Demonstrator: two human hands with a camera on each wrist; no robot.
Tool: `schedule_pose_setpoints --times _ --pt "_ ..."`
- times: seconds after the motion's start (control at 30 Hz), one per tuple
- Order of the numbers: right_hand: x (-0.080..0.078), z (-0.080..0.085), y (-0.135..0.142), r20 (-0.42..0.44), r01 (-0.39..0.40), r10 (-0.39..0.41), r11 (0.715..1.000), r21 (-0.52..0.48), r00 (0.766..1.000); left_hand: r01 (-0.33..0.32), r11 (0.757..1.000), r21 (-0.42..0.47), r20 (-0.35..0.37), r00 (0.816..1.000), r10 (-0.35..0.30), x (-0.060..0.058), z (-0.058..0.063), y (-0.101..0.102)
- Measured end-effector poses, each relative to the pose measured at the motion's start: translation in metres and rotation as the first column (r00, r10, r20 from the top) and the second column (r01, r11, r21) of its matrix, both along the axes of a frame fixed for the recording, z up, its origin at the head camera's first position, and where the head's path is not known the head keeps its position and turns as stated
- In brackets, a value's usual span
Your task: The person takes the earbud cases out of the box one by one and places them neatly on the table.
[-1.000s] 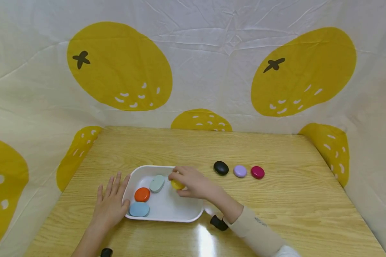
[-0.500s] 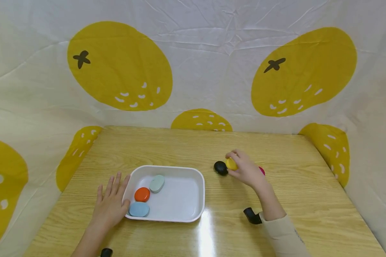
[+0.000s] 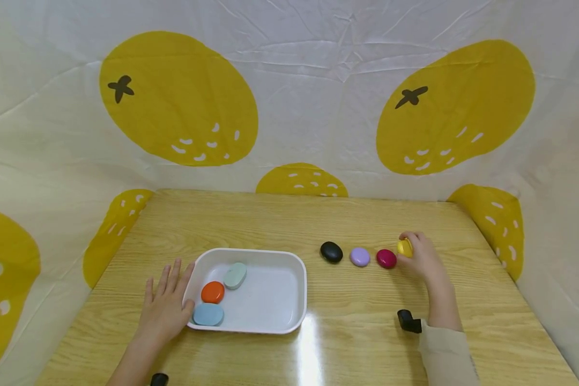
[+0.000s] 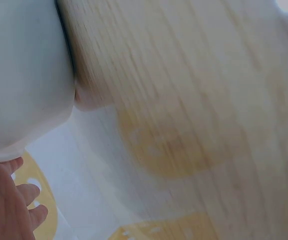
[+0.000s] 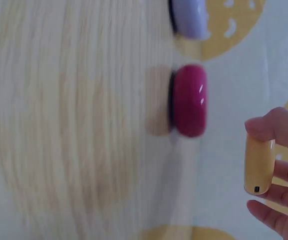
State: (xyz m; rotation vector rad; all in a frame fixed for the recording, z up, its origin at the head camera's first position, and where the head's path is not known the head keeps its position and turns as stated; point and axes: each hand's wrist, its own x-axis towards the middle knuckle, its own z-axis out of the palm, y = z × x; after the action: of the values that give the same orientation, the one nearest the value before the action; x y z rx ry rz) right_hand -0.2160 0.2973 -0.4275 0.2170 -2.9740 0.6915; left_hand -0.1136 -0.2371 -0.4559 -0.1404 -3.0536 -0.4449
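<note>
My right hand (image 3: 423,260) pinches a yellow rounded pebble-like piece (image 3: 405,248) between thumb and fingers, just right of a crimson one (image 3: 386,259). In the right wrist view the yellow piece (image 5: 259,165) shows a small dark mark near one end, and the crimson piece (image 5: 189,100) sits beyond it on the table. My left hand (image 3: 166,308) rests with straight, spread fingers against the left side of a white tray (image 3: 297,268). Inside the tray lie a pale green piece (image 3: 235,275), an orange one (image 3: 213,292) and a light blue one (image 3: 209,314).
A black piece (image 3: 331,252) and a lilac piece (image 3: 360,257) lie in a row with the crimson one on the wooden table (image 3: 357,343). A white cloth (image 3: 313,107) with yellow fruit prints stands around the table's back and sides.
My right hand has lifted the yellow piece out of the tray and carried it right, past the black, lilac and crimson pieces. The left hand has stayed at the tray.
</note>
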Motion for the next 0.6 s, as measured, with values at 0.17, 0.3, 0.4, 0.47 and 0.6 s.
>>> schedule_pose_setpoints --times 0.17,0.3,0.4,0.47,0.6 --pt "-0.002 -0.011 0.020 0.064 0.037 -0.038 0.999 0.009 0.997 -0.003 1.000 -0.002 0.003 1.000 0.003 0.000 0.000 0.000" --pt "-0.005 -0.020 0.029 0.107 0.036 -0.038 0.999 0.014 0.994 0.002 1.000 0.005 0.007 1.000 -0.002 0.000 0.001 0.000" --pt "-0.006 -0.027 0.034 0.146 0.028 -0.029 1.000 0.007 0.989 0.005 1.000 0.009 0.005 1.000 -0.005 0.001 0.000 0.000" --pt "-0.008 -0.031 0.037 0.156 0.016 -0.016 1.000 0.003 0.988 0.006 1.000 0.010 0.002 1.000 -0.006 0.001 0.000 0.000" --pt "-0.009 -0.035 0.039 0.155 -0.001 0.001 1.000 0.000 0.988 0.006 1.000 0.013 -0.002 1.000 -0.006 0.001 0.000 0.000"
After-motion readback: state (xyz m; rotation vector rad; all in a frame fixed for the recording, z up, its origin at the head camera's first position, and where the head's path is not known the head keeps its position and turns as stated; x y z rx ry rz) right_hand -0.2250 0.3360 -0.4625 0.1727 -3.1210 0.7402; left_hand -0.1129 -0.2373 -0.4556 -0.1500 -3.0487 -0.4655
